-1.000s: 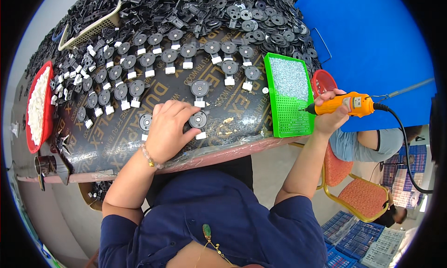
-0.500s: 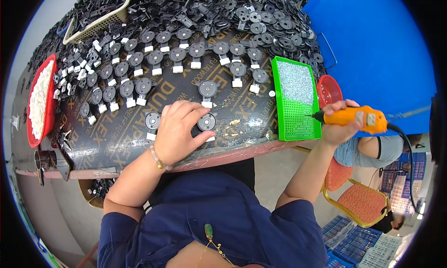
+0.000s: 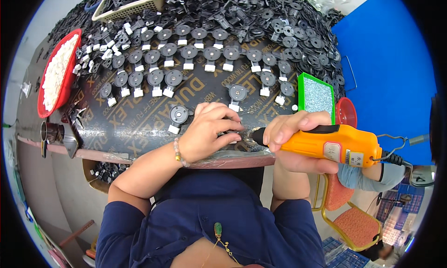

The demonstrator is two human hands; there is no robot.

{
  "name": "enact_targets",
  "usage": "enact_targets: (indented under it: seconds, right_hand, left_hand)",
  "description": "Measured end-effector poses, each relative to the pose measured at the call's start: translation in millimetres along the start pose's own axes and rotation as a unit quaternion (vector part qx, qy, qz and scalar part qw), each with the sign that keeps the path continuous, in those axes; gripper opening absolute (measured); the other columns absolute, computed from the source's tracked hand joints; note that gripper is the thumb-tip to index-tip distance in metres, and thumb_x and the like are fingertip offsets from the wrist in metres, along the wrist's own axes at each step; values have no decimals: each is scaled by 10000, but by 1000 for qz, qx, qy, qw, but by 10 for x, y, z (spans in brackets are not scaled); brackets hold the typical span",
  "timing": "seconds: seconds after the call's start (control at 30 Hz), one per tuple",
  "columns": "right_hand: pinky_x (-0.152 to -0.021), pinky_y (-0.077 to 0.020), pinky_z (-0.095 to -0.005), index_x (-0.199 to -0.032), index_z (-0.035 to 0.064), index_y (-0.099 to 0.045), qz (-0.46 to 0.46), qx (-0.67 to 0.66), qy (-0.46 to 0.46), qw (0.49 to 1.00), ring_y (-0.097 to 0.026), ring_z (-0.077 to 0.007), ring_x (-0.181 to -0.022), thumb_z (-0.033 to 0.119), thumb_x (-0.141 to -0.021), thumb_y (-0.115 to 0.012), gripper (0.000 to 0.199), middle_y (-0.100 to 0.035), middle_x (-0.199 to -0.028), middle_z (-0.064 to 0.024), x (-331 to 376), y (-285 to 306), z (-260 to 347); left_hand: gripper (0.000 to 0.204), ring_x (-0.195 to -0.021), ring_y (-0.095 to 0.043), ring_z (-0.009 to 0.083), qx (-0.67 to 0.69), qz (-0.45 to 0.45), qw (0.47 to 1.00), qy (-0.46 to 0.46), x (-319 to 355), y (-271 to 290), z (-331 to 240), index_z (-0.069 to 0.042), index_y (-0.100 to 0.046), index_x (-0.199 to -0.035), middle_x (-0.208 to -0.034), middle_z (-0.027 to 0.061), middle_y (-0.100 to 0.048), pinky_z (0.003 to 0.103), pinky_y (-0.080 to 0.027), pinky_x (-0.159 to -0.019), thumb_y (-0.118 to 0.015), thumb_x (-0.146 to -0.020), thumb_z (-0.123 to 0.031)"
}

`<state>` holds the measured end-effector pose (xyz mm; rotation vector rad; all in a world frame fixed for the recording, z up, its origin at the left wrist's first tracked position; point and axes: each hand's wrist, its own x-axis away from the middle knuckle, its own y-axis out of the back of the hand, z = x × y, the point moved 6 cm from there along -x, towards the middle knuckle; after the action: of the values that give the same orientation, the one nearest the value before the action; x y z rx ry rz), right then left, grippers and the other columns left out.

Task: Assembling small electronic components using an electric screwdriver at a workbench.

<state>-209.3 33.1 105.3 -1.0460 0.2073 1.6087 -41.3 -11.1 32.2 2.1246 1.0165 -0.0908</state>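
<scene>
right hand [image 3: 298, 137] is gripping the orange electric screwdriver [image 3: 333, 146], tip pointing left at a part mostly hidden under the left hand [image 3: 209, 133], which is closing its fingers over it at the near edge of the dark table [image 3: 130, 128].

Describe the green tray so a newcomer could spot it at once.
Start at the dark work table covered in rows of black round parts with white blocks. Go to its right end, just above the right hand holding the orange power screwdriver. The green tray is the flat rectangle with a bright green rim and speckled grey filling, beside a small red bowl.
</scene>
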Motion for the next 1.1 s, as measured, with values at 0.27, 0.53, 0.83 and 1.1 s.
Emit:
enact_targets:
  seconds: [0.27, 0.53, 0.83, 1.1]
  right_hand:
    - [-561, -549, -351, -1196, 52, -462, 21, 17, 16, 1000, -637, -206, -605, 821, -867, -503, 838, -657, -894, -155, -18, -9, -91]
    - [-632, -567, -358, -1159, 23, -483, -51, 41, -14, 998, -653, -204, -649, 826, -753, -631, 913, -652, -853, -141, 0, 82, -275]
    - [-608, -551, -346, -1112, 50, -487, -49, 111, -77, 990, -637, -189, -628, 858, -773, -575, 882, -644, -863, -122, 16, 187, -440]
    - [-582, -554, -295, -1026, 44, -505, -68, 187, -159, 967, -640, -181, -639, 832, -703, -668, 867, -648, -796, -124, 23, 16, -494]
  left_hand:
    - [138, -1088, -590, 189, -29, -22, 999, 7, 34, 32, 46, -173, -783, -871, -1015, -58, -682, 378, -357, -955, -845, -751, -201]
    - [479, -1108, -583, 222, -149, -88, 984, 35, 16, 79, 15, -144, -747, -1067, -1093, -21, -682, 404, -369, -974, -896, -653, -334]
    - [531, -1109, -592, 222, -180, -35, 982, 32, 41, -21, 72, -128, -725, -1121, -1088, 4, -693, 398, -393, -940, -884, -656, -327]
    - [495, -1086, -590, 233, -174, -43, 984, 14, 28, -46, 49, -88, -714, -1096, -1062, 23, -680, 396, -405, -918, -863, -687, -323]
